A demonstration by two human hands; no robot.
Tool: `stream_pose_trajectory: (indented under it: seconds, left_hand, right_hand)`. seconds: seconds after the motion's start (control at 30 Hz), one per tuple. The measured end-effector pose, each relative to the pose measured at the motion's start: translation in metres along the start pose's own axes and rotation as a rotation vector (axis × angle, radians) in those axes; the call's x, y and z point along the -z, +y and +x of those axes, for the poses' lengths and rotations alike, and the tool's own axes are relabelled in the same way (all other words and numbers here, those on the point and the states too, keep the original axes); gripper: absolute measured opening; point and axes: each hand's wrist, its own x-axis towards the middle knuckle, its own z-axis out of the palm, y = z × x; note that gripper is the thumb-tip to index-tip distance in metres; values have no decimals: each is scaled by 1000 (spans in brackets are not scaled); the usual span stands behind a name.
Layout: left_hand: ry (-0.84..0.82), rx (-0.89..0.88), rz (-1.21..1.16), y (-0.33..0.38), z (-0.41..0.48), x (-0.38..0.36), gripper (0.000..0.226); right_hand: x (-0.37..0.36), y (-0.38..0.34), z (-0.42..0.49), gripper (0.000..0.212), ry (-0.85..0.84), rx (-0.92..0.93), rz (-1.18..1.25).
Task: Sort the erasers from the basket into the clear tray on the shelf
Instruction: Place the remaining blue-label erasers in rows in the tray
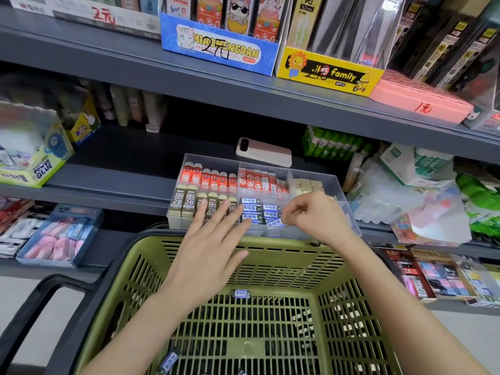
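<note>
My right hand (313, 217) is curled over the front right part of the clear tray (343, 196) on the grey shelf (113, 182), thumb and fingertips pinched on a blue-sleeved eraser (276, 222) that sits tilted at the front of the stack of blue erasers (253, 209). My left hand (208, 255) is spread flat and holds nothing, its fingers reaching over the tray's front wall and covering part of the row of 2B erasers (184, 203). Behind those stand orange-sleeved erasers (205, 178), red-and-white ones (257, 180) in the middle section, and plain cream blocks (305, 185) at the right. The green basket (270, 255) sits just below the tray, under my forearms. One blue eraser (241, 293) lies against its far wall and another (169, 359) lies near the front left. A white phone (263, 152) rests on the shelf behind the tray.
</note>
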Motion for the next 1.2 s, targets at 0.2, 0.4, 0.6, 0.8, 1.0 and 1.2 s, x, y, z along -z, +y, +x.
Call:
stream_pose_trajectory:
  seconds: [0.2, 0.4, 0.6, 0.8, 1.0, 1.2]
  left_hand:
    - [8, 12, -30, -1, 0, 0, 51]
    - [146, -17, -79, -1, -1, -1, 42]
    - [374, -27, -402, 18, -9, -8, 17]
    - [-641, -126, -447, 61, -54, -78, 38]
    - [-919, -257, -322, 71, -107, -133, 59]
    - [-874, -210, -346, 86, -119, -156, 58]
  right_hand:
    - [-11, 11, 2, 37, 20, 131, -279]
    - [-17, 18, -23, 32, 282, 355, -138]
    - [-54, 45, -87, 28, 17, 239, 380]
    - [-120, 115, -121, 37, -808, -155, -196]
    - [-166, 146, -151, 84, -838, -267, -387]
    - [-184, 144, -164, 90, -687, -228, -496]
